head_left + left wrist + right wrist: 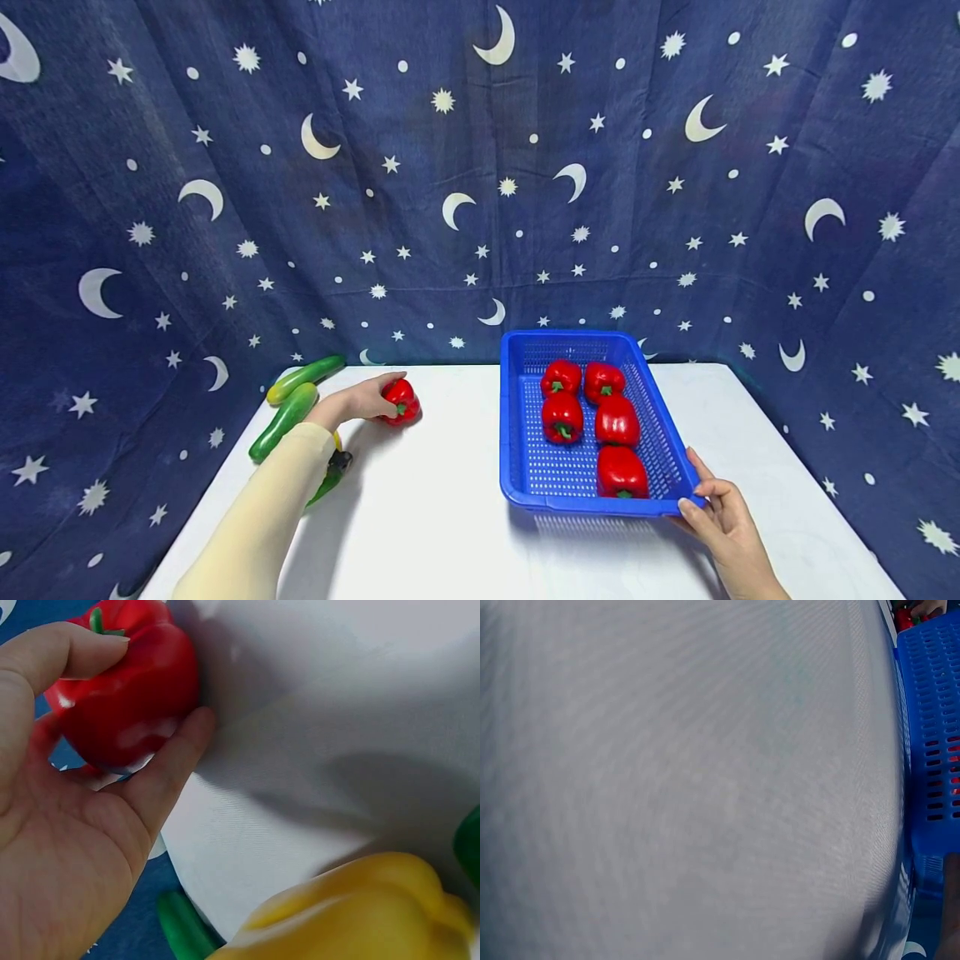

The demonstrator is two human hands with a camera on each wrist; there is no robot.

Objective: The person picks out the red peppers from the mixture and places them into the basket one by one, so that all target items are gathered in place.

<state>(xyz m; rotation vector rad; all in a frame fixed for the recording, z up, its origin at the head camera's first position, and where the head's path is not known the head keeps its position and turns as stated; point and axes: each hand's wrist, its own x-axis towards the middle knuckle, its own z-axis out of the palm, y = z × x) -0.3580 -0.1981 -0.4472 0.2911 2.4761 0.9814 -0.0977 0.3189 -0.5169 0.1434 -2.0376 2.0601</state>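
On the far left part of the table, my left hand grips a red bell pepper. The left wrist view shows the thumb by the green stem and fingers around the side of this pepper. My right hand holds the near right corner of a blue plastic basket, thumb on the rim and fingers along the outside. Several red bell peppers lie in the basket. The right wrist view catches only its perforated side and a bit of a finger.
Two green cucumbers with yellowish tips lie left of my left forearm. A yellow bell pepper sits below the left hand. Partly hidden by the arm are a dark item and a green one. A star-patterned curtain hangs behind the white table.
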